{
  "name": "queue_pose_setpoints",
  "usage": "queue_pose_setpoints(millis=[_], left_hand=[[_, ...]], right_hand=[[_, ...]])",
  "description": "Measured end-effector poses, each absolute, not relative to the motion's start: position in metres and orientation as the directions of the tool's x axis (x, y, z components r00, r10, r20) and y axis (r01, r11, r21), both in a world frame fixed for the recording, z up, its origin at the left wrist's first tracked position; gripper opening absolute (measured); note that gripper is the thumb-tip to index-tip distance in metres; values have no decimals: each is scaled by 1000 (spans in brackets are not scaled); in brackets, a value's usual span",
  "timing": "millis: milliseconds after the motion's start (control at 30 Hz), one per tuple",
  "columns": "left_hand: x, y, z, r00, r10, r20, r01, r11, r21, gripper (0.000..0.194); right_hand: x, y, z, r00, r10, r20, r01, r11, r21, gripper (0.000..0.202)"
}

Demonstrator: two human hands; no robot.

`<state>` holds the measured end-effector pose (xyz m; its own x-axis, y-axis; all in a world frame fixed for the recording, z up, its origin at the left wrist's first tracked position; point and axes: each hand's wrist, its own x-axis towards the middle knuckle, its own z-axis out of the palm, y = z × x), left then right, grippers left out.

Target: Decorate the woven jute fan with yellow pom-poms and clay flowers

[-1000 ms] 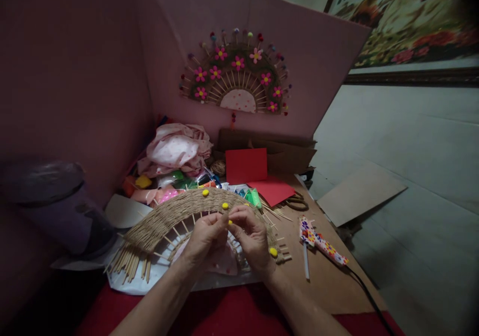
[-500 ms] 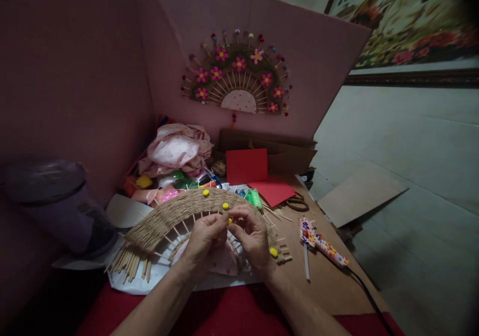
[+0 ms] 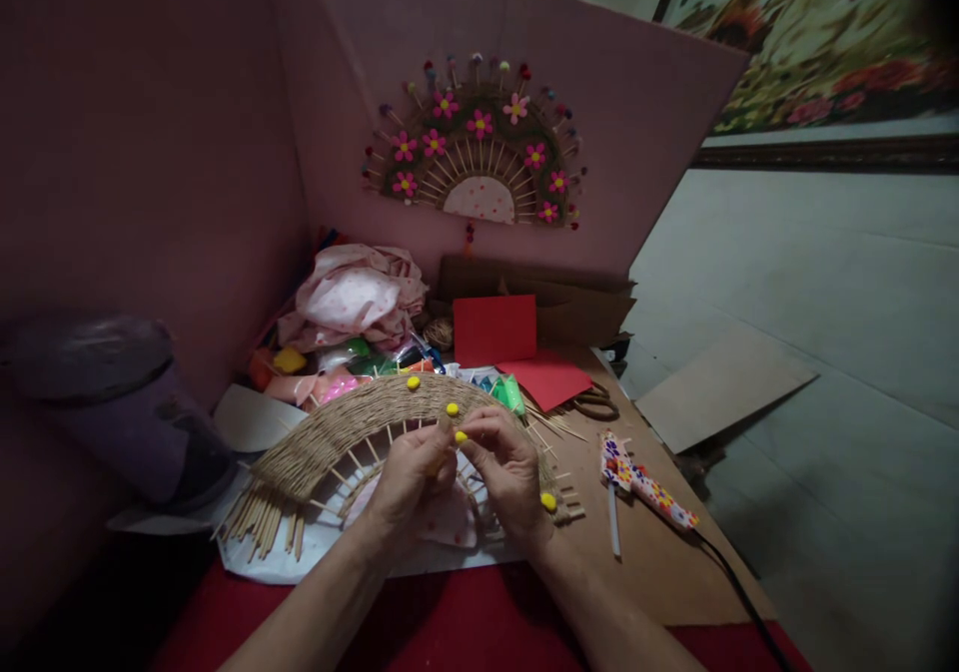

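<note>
1. A red card (image 3: 494, 331) stands before brown cardboard sheets (image 3: 591, 318).
2. Just left of the card sits a ball of twine (image 3: 439, 333); farther left, crumpled, spotted pink fabric (image 3: 352, 298).
3. Scissors (image 3: 597, 413) lie right of the card, nearer the viewer.
4. High right of the card hangs a framed painting (image 3: 839, 43).

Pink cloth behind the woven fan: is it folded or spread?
Neither: the pink cloth lies crumpled in a heap, with loose wrinkles showing.

Small yellow piece (image 3: 461, 436) pinched just below the centre of the frame — and across the lower middle lies the brown woven fan (image 3: 315, 449), its curve toward the top, pale sticks (image 3: 370, 450) bridging the gap within, yellow discs (image 3: 413, 382) dotting its band.
</note>
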<state>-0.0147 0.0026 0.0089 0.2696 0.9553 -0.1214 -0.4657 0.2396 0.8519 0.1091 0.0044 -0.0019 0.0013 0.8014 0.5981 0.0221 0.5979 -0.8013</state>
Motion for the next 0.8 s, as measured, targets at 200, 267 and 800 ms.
queue_pose_setpoints(millis=[200,267,800], left_hand=[[-14,1,10,273,953,-130,-484,253,838,47],[-14,1,11,271,953,-137,-476,257,841,48],[-14,0,10,280,948,-150,-485,275,831,44]], right_hand=[[108,2,0,-28,810,586,9,586,-810,10],[108,3,0,-7,812,583,-2,583,-812,9],[109,5,-5,-22,820,572,-39,571,-820,14]])
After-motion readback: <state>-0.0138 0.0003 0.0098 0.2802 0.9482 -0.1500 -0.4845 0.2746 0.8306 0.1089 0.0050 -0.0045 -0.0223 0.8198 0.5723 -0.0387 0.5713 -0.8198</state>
